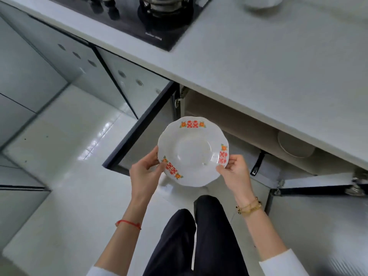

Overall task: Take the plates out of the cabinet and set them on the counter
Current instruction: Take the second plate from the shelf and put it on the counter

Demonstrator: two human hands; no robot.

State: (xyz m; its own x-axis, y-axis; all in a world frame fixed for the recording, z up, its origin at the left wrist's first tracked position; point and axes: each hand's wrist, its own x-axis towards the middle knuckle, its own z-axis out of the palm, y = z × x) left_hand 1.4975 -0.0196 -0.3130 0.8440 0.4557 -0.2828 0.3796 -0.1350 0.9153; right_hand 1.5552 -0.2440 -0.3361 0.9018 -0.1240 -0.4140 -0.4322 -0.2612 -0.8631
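Observation:
A white plate (192, 152) with a scalloped rim and red-and-orange marks hangs level in front of the open cabinet (235, 124), below the counter's edge. My left hand (146, 172) grips its left rim and my right hand (234, 172) grips its right rim. Inside the cabinet, at the right, another pale plate (294, 146) lies on the shelf, partly hidden under the counter (268, 62).
Two cabinet doors stand open: one (139, 132) at the left, one (318, 188) at the right. A black gas hob (159, 22) with a burner sits on the counter at the back. White dishes (260, 2) show at the top edge. My dark-trousered legs (199, 236) stand on the white floor.

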